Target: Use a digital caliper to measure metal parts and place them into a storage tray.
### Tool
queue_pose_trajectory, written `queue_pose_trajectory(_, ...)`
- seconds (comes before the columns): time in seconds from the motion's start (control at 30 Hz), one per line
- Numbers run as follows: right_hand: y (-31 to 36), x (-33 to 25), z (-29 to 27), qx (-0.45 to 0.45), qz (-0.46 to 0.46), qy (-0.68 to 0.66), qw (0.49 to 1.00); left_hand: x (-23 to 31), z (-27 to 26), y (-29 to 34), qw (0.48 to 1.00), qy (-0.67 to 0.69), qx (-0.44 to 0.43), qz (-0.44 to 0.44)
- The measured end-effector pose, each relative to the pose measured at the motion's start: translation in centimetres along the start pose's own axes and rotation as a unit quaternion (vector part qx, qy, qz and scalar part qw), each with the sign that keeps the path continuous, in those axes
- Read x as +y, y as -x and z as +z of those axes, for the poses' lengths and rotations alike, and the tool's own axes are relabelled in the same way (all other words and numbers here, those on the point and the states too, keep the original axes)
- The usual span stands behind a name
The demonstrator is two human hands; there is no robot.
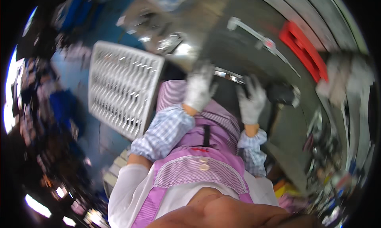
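Note:
A short, shiny metal strip (229, 75) lies on the dark grey work surface, between my two gloved hands. My left hand (200, 87), in a whitish glove, is at the strip's left end. Its fingers are smeared by motion, so their grip does not show. Close to the right end is my right hand (253, 101), gloved too, with thumb and fingers spread apart. Whether its fingertips touch the strip I cannot tell. Left of my lap, a white tray (93, 75) stands tilted, with rows of slim shiny metal pieces in it.
Beyond the strip lies a long, thin white tool (254, 34) with a red spot, shaped like a caliper. A red plastic holder (303, 49) stands at the far right. Beside my right hand is a dark rounded object (281, 93). Blurred metal parts (170, 43) sit beyond my left hand.

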State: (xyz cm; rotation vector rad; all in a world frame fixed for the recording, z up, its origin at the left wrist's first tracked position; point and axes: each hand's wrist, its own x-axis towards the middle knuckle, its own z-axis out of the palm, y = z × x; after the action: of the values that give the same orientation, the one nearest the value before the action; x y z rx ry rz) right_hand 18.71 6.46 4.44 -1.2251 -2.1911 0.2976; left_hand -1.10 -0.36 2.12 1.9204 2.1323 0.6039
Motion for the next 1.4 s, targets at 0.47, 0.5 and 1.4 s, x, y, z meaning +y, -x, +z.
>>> queue_pose_trajectory(0.47, 0.3, -5.8, 4.8, -0.199, 0.16, -0.24, 0.936, -18.2, -5.7, 20.9, 0.846, 0.041, 0.12, -0.518)
queue_pose_trajectory(0.5, 0.6, -5.5, 5.5, -0.176, 0.186, -0.249, 0.934, -21.0, -4.8, 23.0, 0.813, 0.078, 0.154, -0.556)
queue_pose_trajectory(1.4, -2.0, -12.8, 1.5, -0.29, -0.055, -0.166, 0.941, -6.5, -7.5, 7.8, 0.984, 0.157, -0.054, -0.065)
